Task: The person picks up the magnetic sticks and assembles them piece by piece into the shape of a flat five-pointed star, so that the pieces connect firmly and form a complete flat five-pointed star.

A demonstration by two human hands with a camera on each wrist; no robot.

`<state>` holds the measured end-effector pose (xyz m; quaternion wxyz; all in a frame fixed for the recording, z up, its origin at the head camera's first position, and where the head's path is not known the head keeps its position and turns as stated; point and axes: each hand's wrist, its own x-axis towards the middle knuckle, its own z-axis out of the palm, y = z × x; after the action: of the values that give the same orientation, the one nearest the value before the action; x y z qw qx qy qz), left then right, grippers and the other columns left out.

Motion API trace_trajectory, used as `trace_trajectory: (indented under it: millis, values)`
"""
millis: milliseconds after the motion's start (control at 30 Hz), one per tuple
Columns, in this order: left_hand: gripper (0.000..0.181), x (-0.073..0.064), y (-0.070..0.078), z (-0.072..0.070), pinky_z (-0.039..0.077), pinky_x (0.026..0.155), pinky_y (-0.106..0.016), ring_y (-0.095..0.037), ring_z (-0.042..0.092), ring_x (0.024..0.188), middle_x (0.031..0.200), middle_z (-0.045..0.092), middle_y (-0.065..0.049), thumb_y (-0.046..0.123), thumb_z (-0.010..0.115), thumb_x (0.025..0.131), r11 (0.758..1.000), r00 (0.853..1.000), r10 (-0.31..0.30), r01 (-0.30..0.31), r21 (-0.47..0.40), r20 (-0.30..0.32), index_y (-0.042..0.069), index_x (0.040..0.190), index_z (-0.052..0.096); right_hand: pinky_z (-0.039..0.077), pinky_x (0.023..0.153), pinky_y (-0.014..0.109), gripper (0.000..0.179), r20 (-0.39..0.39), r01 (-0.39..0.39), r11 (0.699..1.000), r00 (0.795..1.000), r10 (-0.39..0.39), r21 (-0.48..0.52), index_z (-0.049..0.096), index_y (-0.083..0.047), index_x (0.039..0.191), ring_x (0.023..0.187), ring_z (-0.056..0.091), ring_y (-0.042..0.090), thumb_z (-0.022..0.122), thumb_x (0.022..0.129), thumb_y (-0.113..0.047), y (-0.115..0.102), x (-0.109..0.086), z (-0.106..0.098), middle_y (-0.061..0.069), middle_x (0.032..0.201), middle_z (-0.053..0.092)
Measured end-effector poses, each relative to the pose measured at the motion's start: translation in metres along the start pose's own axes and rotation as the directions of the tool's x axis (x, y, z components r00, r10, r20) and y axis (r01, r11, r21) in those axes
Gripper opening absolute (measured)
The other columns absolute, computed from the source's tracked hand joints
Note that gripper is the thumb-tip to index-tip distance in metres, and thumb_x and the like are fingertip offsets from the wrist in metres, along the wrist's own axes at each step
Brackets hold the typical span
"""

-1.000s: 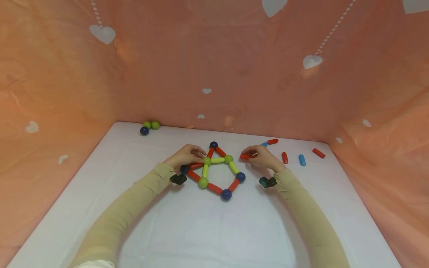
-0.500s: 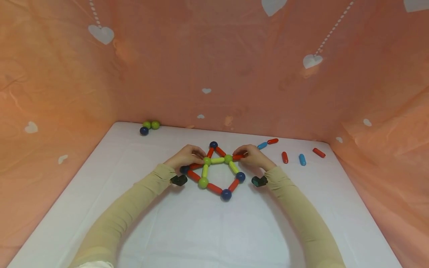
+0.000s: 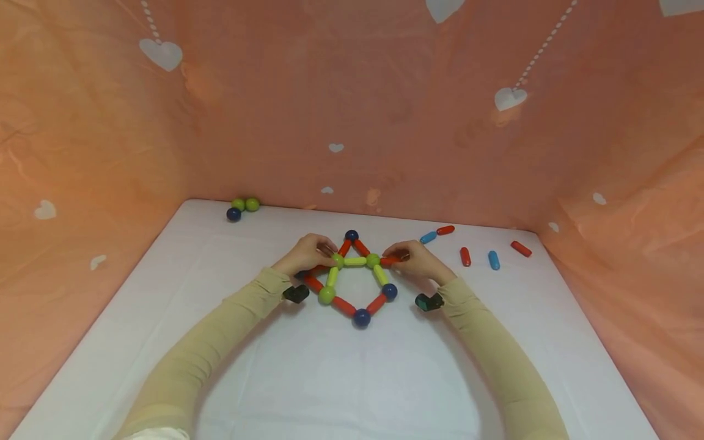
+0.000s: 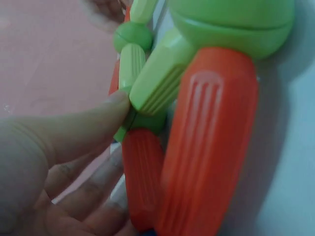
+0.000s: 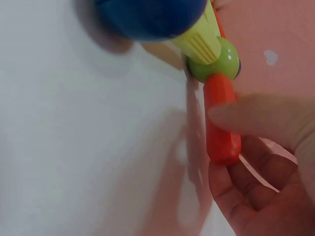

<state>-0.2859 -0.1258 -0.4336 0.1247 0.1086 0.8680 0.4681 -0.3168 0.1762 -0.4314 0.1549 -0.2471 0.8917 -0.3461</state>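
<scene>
Step in hand looks like adding a red stick (image 5: pixel 221 120) to the frame (image 3: pixel 355 261), a ring of balls & sticks mid-table w/ one triangle at its back & another at its left. R hand (image 3: pixel 418 260) has that stick pinched btwn thumb & fingers; its near end meets the upper-right green ball (image 3: pixel 373 261), far end has no ball on it. L hand (image 3: pixel 308 253) is clamped on the frame around the upper-left green ball (image 3: pixel 337 261), thumb on one side, fingers behind, prob to keep it steady; exact fingertip contact is part hidden. Can't tell if the joint is fully seated. Next move prob calls for checking the stick holds, then R hand letting go w/o dragging the ring out of shape. If a 3rd triangle is meant, it'd need another red stick off the right-hand navy ball (image 3: pixel 389 292) plus a ball at the new tip. Parts for that: a spare navy ball (image 3: pixel 233 214) sits w/ two spare green balls (image 3: pixel 252 205) back left on the table (image 3: pixel 308 379); spare red sticks (image 3: pixel 465 256) & blue sticks (image 3: pixel 494 260) lie to the right, past R hand. Main risk imo: a sideways push on the new stick twisting nearby joints.
</scene>
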Motion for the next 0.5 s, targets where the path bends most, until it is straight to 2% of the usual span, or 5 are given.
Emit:
trace_trajectory:
  millis: [100,233,500]
  values:
    - [0.033,0.0034,-0.0013,-0.0021,0.056,0.091,-0.034,-0.031,0.068,0.108,0.115,0.073,-0.020,0.008,0.078,0.087,0.999,1.000,0.024,-0.024,0.028,-0.006,-0.002,0.117,0.068,0.056,0.097,0.038,0.031,0.012,0.002,1.000,1.000,-0.002,0.018,0.070,-0.003,0.124,0.104,0.064,0.025,0.068,0.093,-0.004,0.0007,-0.0049,0.0005,0.015,0.120,0.071]
    - [0.034,0.0068,-0.0013,-0.0037,0.057,0.090,-0.034,-0.031,0.068,0.109,0.115,0.073,-0.020,0.009,0.078,0.086,0.998,0.999,0.037,-0.037,0.044,-0.003,-0.002,0.117,0.068,0.056,0.100,0.041,0.031,0.013,0.008,0.999,1.000,-0.008,0.035,0.069,-0.003,0.125,0.107,0.064,0.027,0.068,0.094,-0.004,0.0005,-0.0092,0.0011,0.016,0.121,0.071]
    - [0.037,0.0063,0.0007,-0.0045,0.056,0.089,-0.031,-0.031,0.069,0.109,0.117,0.072,-0.021,0.008,0.077,0.088,0.999,1.000,0.026,-0.026,0.028,0.008,-0.003,0.121,0.067,0.055,0.103,0.044,0.033,-0.016,-0.011,0.999,1.000,0.012,0.039,0.067,-0.004,0.127,0.113,0.063,0.029,0.066,0.095,-0.001,-0.0011,-0.0080,0.0019,0.016,0.125,0.069]
